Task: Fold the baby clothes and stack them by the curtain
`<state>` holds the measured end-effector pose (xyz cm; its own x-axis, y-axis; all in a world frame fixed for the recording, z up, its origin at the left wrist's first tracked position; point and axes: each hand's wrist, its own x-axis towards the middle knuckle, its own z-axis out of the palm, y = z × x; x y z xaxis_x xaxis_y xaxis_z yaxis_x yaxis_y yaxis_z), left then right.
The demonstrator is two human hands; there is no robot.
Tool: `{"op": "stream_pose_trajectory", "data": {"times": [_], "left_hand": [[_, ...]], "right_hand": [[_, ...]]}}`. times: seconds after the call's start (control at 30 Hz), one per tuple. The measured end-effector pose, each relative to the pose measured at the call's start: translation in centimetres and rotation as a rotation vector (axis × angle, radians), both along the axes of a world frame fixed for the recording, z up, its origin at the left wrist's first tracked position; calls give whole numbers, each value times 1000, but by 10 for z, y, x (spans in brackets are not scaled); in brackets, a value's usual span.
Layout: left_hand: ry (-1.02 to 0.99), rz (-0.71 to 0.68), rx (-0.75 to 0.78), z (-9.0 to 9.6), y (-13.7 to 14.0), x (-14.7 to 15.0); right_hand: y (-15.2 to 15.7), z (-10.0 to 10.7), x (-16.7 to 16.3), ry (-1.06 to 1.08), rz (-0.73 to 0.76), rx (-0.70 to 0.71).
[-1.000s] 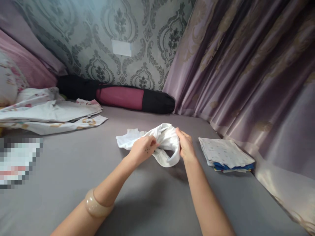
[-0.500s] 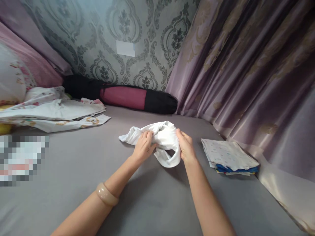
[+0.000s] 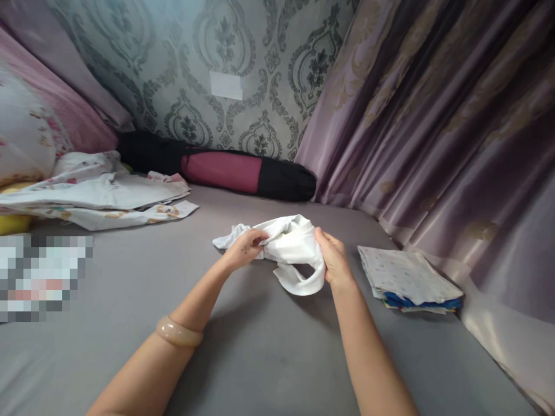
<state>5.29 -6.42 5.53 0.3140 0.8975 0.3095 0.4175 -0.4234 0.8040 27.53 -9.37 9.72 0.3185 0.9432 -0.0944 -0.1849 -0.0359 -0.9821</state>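
A bunched white garment (image 3: pixel 290 245) is held just over the grey bed sheet, in the middle of the head view. Its exact kind cannot be made out; a loop of cloth hangs down on its near right side. My left hand (image 3: pixel 247 249) is closed on the cloth at its left part, fingertips tucked into a fold. On the right edge my right hand (image 3: pixel 333 254) grips the fabric, thumb on top and the other fingers partly hidden behind. A pale bangle (image 3: pixel 179 333) circles my left forearm.
A folded stack of clothes (image 3: pixel 410 277) lies to the right near the curtain (image 3: pixel 390 115). Loose white printed clothes (image 3: pixel 117 193) lie at the left. Along the wall rests a long black and maroon bag (image 3: pixel 221 169). A blurred-out patch (image 3: pixel 43 277) covers something at lower left.
My left hand has slid left and a little down along the garment, its fingers now curled into a fold. My right hand keeps its hold on the right edge. The view has shifted slightly.
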Motion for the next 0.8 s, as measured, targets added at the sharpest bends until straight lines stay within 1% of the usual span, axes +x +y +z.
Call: {"op": "stream_pose_trajectory", "data": {"times": [0.07,0.2,0.27,0.33,0.4,0.57,0.67,0.8], "left_hand": [[-71,28,-89,3,-1,0],[-224,155,-301,7,-4,2],[-330,193,-337,9,-5,1],[-422,211,-321,12,-5,-1],[-456,236,-288,16,-5,-3],[-365,307,-191,30,-9,-6],[-343,245,-156,34,-11,-7],[-326,130,-17,32,-10,-10]], "right_hand": [[-1,1,0,-6,19,-2],[-3,4,-2,-10,48,-7],[-4,6,-3,-6,47,-14],[-5,7,-2,-2,50,-21],[-4,6,-1,-6,69,-28],[-3,3,2,-39,128,-21],[-4,4,1,-52,116,-20],[-5,6,0,-86,103,-25]]}}
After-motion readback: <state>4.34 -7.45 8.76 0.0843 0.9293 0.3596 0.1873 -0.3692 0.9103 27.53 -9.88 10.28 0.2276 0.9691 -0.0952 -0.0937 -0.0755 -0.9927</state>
